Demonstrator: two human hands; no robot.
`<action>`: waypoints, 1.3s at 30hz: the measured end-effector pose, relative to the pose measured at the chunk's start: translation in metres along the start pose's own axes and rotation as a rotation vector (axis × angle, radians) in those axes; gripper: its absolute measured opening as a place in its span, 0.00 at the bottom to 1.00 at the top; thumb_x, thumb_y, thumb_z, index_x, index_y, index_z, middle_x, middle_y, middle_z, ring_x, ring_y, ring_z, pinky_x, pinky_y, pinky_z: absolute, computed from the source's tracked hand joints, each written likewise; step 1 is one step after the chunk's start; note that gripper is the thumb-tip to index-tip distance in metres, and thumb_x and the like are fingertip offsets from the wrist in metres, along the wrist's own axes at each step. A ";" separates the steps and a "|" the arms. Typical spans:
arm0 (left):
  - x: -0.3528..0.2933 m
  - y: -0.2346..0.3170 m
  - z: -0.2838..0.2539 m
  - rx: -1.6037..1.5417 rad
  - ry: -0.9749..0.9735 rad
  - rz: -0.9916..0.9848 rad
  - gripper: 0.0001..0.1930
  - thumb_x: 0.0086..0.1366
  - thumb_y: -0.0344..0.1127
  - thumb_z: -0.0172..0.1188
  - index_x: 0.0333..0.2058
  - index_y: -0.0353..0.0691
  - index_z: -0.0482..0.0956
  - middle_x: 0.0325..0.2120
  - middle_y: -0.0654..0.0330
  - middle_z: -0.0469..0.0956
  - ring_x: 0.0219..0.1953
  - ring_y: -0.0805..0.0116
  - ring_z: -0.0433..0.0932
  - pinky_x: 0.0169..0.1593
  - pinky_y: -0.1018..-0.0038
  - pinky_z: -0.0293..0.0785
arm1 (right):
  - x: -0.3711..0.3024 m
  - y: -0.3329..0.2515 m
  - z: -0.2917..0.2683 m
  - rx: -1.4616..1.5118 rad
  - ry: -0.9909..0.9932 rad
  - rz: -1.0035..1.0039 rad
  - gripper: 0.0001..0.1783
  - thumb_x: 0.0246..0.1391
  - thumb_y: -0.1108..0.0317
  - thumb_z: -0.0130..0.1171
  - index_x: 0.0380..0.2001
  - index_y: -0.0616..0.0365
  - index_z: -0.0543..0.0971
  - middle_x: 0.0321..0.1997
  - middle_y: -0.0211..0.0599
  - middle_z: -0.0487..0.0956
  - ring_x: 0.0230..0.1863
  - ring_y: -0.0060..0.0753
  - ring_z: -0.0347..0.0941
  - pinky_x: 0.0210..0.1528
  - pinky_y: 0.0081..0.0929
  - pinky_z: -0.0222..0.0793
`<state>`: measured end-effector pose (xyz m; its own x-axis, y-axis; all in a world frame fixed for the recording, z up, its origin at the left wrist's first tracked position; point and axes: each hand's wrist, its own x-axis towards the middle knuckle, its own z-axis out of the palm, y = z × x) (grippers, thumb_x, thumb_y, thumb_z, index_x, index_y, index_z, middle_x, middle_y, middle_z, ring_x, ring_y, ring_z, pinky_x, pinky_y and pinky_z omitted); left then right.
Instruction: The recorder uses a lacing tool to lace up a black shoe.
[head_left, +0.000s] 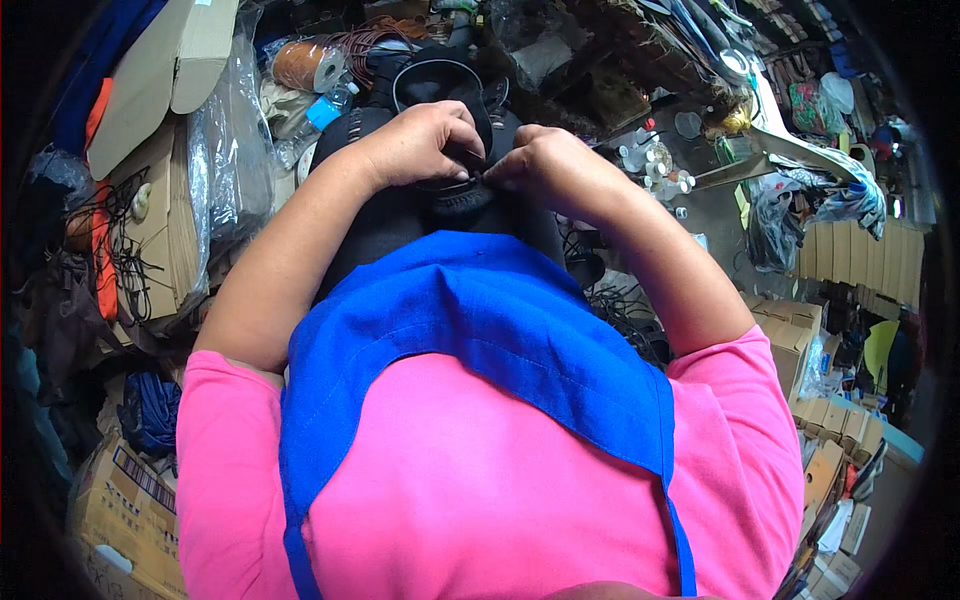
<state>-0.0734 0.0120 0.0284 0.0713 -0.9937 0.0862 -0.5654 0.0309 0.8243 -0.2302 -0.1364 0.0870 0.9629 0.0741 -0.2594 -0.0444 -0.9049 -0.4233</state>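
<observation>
On my lap lies a black item point(440, 80) with a rounded opening edged by a thin pale line; its kind I cannot make out. My left hand point(430, 145) is closed at its near edge, thumb and fingers pinching the dark material. Close beside it, my right hand point(545, 165) is also closed, its fingertips pinched together at the same edge. Whatever sits between the right fingertips is too small and dark to name. A ribbed black part point(462, 200) shows just below the hands.
To the left are a spool of orange cord point(308, 66), a water bottle point(332, 105) and cardboard point(150, 85) with clear plastic sheeting point(235, 140). Several small white-capped bottles point(650, 160) stand at right, near a metal stand point(775, 130). Cardboard boxes point(785, 340) are stacked farther right.
</observation>
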 end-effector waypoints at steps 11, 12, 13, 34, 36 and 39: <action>-0.024 0.031 0.016 0.251 0.439 -0.154 0.20 0.47 0.31 0.68 0.39 0.41 0.73 0.43 0.55 0.71 0.47 0.53 0.73 0.48 0.64 0.72 | 0.002 0.015 0.018 0.562 0.061 0.179 0.13 0.47 0.65 0.66 0.36 0.57 0.82 0.28 0.35 0.82 0.30 0.20 0.75 0.38 0.23 0.71; -0.035 0.037 0.018 0.279 0.478 -0.161 0.18 0.51 0.31 0.66 0.41 0.39 0.73 0.43 0.53 0.72 0.46 0.51 0.74 0.49 0.64 0.71 | -0.004 0.016 0.018 0.562 0.056 0.172 0.13 0.47 0.65 0.66 0.36 0.57 0.82 0.28 0.35 0.82 0.30 0.20 0.75 0.38 0.23 0.71; -0.048 0.042 0.017 0.219 0.415 -0.210 0.17 0.52 0.30 0.64 0.42 0.37 0.73 0.42 0.52 0.74 0.46 0.51 0.75 0.49 0.64 0.71 | -0.011 0.017 0.017 0.721 0.052 0.239 0.13 0.49 0.63 0.65 0.35 0.59 0.81 0.28 0.30 0.80 0.30 0.17 0.72 0.35 0.20 0.68; -0.084 0.054 -0.004 -1.603 0.774 -0.087 0.23 0.70 0.44 0.45 0.15 0.49 0.56 0.12 0.66 0.56 0.16 0.74 0.55 0.36 0.72 0.61 | -0.099 0.075 0.035 -0.057 0.175 0.355 0.24 0.58 0.46 0.49 0.22 0.55 0.79 0.23 0.42 0.76 0.32 0.48 0.72 0.43 0.40 0.58; -0.087 0.058 -0.002 -1.566 0.833 -0.140 0.22 0.70 0.44 0.45 0.15 0.49 0.56 0.11 0.68 0.54 0.14 0.75 0.52 0.33 0.73 0.58 | -0.103 0.077 0.037 -0.131 0.202 0.313 0.23 0.58 0.48 0.49 0.21 0.54 0.79 0.23 0.41 0.76 0.32 0.46 0.72 0.42 0.40 0.58; -0.092 0.053 -0.015 -1.543 0.820 -0.131 0.22 0.70 0.43 0.45 0.15 0.50 0.56 0.10 0.70 0.52 0.13 0.76 0.50 0.31 0.74 0.57 | -0.117 0.093 0.042 -0.262 0.244 0.298 0.21 0.58 0.50 0.49 0.21 0.53 0.78 0.23 0.39 0.75 0.32 0.44 0.72 0.40 0.40 0.57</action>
<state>-0.0980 0.1066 0.0722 0.6833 -0.7066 -0.1839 0.6722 0.5104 0.5364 -0.3584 -0.2112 0.0415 0.9542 -0.2777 -0.1110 -0.2902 -0.9494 -0.1197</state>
